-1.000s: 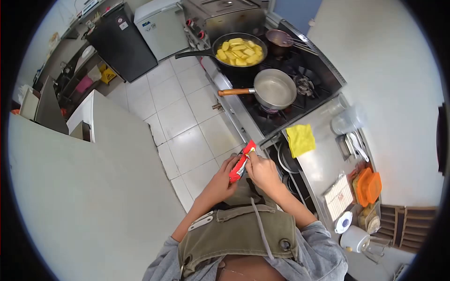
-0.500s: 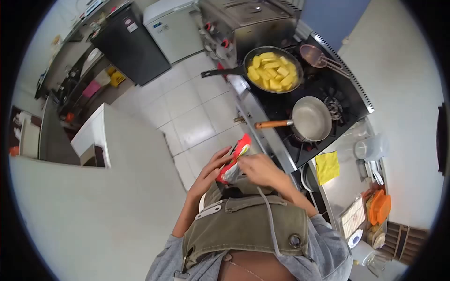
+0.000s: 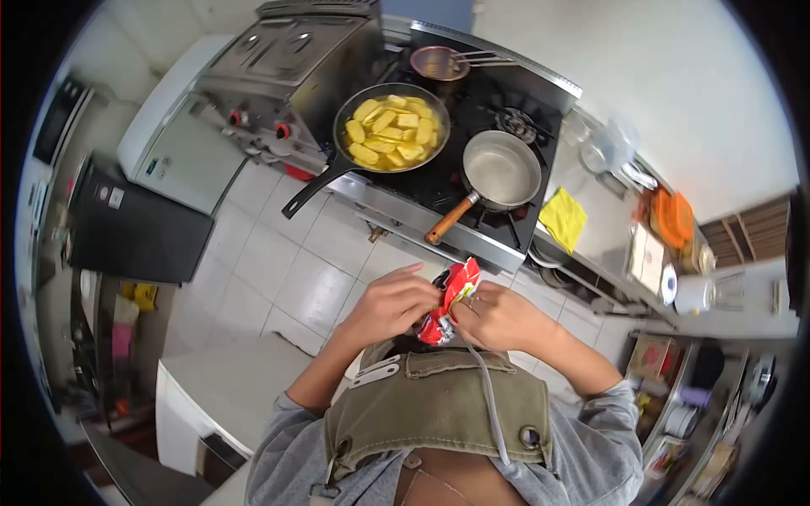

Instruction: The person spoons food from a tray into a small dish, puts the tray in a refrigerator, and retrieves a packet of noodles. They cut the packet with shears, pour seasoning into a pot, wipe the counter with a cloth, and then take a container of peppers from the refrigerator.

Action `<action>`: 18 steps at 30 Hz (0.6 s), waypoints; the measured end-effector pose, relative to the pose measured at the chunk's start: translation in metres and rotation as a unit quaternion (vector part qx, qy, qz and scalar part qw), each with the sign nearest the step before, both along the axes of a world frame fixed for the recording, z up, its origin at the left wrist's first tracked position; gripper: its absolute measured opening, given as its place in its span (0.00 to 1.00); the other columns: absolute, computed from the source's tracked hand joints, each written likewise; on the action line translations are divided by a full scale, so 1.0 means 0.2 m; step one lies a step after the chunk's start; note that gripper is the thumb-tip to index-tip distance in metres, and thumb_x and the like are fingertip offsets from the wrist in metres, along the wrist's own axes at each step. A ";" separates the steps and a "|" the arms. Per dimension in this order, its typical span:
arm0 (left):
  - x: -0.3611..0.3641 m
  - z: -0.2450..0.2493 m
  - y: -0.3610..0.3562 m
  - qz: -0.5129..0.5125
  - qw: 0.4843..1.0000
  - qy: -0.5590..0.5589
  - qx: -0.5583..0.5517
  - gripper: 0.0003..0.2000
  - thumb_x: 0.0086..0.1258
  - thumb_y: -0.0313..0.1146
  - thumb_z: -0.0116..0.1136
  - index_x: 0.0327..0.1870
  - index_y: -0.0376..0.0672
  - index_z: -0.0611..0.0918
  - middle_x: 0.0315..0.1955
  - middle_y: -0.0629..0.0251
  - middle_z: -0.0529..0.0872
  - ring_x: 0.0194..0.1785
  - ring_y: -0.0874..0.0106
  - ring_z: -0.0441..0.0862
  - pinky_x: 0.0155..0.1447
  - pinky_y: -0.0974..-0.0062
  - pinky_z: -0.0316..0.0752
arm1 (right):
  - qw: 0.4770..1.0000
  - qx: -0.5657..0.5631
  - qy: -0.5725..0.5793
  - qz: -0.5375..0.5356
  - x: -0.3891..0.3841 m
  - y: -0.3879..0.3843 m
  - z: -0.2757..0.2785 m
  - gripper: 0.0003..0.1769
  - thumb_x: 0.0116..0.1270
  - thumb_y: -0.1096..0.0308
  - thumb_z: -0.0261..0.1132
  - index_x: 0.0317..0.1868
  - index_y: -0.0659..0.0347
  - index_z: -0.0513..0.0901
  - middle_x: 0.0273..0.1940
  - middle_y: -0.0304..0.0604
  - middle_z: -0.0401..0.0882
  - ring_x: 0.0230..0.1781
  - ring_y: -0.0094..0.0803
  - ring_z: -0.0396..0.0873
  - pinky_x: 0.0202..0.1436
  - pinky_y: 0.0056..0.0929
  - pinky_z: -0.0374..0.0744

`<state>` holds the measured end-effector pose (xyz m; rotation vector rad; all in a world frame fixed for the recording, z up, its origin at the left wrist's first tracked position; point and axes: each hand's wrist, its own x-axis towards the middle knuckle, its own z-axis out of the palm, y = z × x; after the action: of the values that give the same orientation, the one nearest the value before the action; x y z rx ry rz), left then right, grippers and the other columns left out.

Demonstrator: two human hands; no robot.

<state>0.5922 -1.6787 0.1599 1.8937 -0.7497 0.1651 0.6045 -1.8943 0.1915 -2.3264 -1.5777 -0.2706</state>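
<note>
Red packet [image 3: 466,275] at frame centre, just below the saucepan handle [image 3: 450,221], in front of the apron [image 3: 439,405]. Long axis slants, lower left to upper right. Left hand [image 3: 390,305] on its left side, right hand [image 3: 499,317] on its right; both close in, neither clearly nearer. Right thumb and fingers pinched narrow on the packet's right edge, about mid-length. Left fingers curled against the left edge; grip partly hidden, can't tell how firm. Saucepan [image 3: 502,169] lies up and right of the packet, well apart from it; frying pan with yellow pieces [image 3: 392,131] farther, up and left.
</note>
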 end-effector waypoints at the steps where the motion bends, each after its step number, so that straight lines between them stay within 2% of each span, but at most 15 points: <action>1: 0.00 0.04 0.04 -0.041 0.997 -0.060 0.024 0.05 0.52 0.22 0.62 0.30 0.39 0.82 0.33 0.64 0.84 0.37 0.68 0.82 0.56 0.62 0.75 | 0.999 -0.043 0.018 -0.004 -0.05 0.00 0.03 0.09 0.54 0.65 0.61 0.28 0.62 0.72 0.16 0.37 0.69 0.17 0.30 0.73 0.28 0.26 0.71; 4: -0.03 0.04 0.12 -0.115 0.989 -0.094 0.020 0.05 0.52 0.22 0.62 0.30 0.38 0.82 0.32 0.64 0.83 0.37 0.69 0.83 0.52 0.67 0.79 | 0.997 -0.044 0.047 -0.032 -0.20 0.03 0.07 0.08 0.54 0.68 0.62 0.27 0.62 0.73 0.22 0.39 0.72 0.21 0.32 0.73 0.31 0.27 0.73; 5: -0.04 0.04 0.13 -0.123 0.988 -0.096 0.007 0.06 0.48 0.18 0.62 0.28 0.37 0.83 0.31 0.62 0.84 0.36 0.67 0.84 0.48 0.68 0.81 | 0.996 -0.041 0.065 -0.036 -0.24 0.05 0.07 0.08 0.54 0.68 0.62 0.27 0.61 0.73 0.23 0.39 0.73 0.21 0.32 0.73 0.32 0.28 0.73; 8: -0.05 0.01 0.17 -0.155 0.985 -0.079 0.006 0.07 0.47 0.18 0.63 0.29 0.37 0.83 0.31 0.62 0.85 0.36 0.67 0.84 0.50 0.67 0.80 | 0.994 -0.002 0.066 -0.089 -0.34 0.09 0.03 0.08 0.52 0.67 0.63 0.28 0.61 0.73 0.24 0.38 0.74 0.23 0.31 0.74 0.33 0.28 0.73; 9: -0.04 0.01 0.17 -0.170 0.982 -0.086 -0.010 0.08 0.48 0.20 0.63 0.31 0.37 0.82 0.32 0.62 0.83 0.35 0.67 0.83 0.44 0.70 0.81 | 0.993 -0.005 0.063 -0.100 -0.35 0.11 0.03 0.08 0.52 0.67 0.63 0.28 0.61 0.73 0.24 0.38 0.74 0.23 0.31 0.74 0.33 0.28 0.73; 10: -0.02 0.03 0.17 -0.179 0.980 -0.089 -0.013 0.08 0.48 0.20 0.63 0.31 0.37 0.82 0.32 0.62 0.83 0.35 0.67 0.83 0.44 0.70 0.81 | 0.991 0.003 0.064 -0.118 -0.37 0.12 0.04 0.08 0.52 0.67 0.63 0.28 0.60 0.74 0.24 0.37 0.74 0.24 0.30 0.74 0.33 0.28 0.73; 12: 0.03 0.11 0.18 -0.240 0.965 -0.066 0.080 0.09 0.49 0.23 0.63 0.33 0.37 0.80 0.32 0.63 0.81 0.34 0.66 0.81 0.38 0.71 0.78 | 0.987 0.012 0.071 -0.142 -0.40 0.16 0.05 0.08 0.51 0.67 0.63 0.28 0.60 0.74 0.24 0.36 0.74 0.24 0.29 0.75 0.34 0.27 0.73; 13: 0.05 0.13 0.17 -0.267 0.956 -0.090 0.083 0.10 0.49 0.26 0.64 0.33 0.38 0.78 0.31 0.64 0.78 0.33 0.66 0.78 0.34 0.71 0.74 | 0.984 0.009 0.048 -0.171 -0.40 0.19 0.07 0.09 0.52 0.65 0.63 0.27 0.58 0.73 0.23 0.36 0.72 0.24 0.28 0.74 0.34 0.26 0.71; 14: 0.06 0.12 0.16 -0.272 0.955 -0.088 0.083 0.10 0.49 0.26 0.64 0.33 0.38 0.78 0.31 0.64 0.78 0.33 0.66 0.78 0.34 0.71 0.74 | 0.980 0.005 0.021 -0.199 -0.41 0.22 0.08 0.10 0.52 0.63 0.63 0.25 0.57 0.71 0.21 0.35 0.71 0.23 0.27 0.74 0.34 0.25 0.69; 15: 0.08 0.11 0.14 -0.302 0.940 -0.134 0.086 0.10 0.49 0.26 0.64 0.32 0.39 0.78 0.31 0.65 0.77 0.32 0.67 0.77 0.35 0.72 0.73 | 0.976 -0.008 0.024 -0.215 -0.42 0.24 0.08 0.09 0.52 0.63 0.62 0.25 0.57 0.71 0.20 0.34 0.69 0.23 0.26 0.73 0.34 0.24 0.68; 16: 0.09 0.11 0.14 -0.329 0.923 -0.180 0.088 0.10 0.48 0.27 0.64 0.31 0.39 0.77 0.30 0.65 0.77 0.32 0.67 0.76 0.36 0.73 0.73 | 0.975 -0.007 0.024 -0.219 -0.43 0.25 0.08 0.09 0.52 0.63 0.62 0.25 0.57 0.71 0.20 0.34 0.69 0.23 0.26 0.73 0.34 0.24 0.68; 18: 0.09 0.12 0.16 -0.343 0.911 -0.200 0.108 0.08 0.51 0.29 0.60 0.29 0.41 0.75 0.28 0.67 0.73 0.32 0.70 0.73 0.37 0.75 0.69 | 0.980 -0.023 0.007 -0.199 -0.43 0.25 0.09 0.08 0.53 0.64 0.61 0.24 0.56 0.71 0.19 0.34 0.68 0.22 0.25 0.73 0.35 0.24 0.68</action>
<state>0.6102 -1.6467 0.1832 1.6971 -1.7311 0.0208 0.5179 -1.8443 0.2093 -2.6600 -1.1085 -0.3101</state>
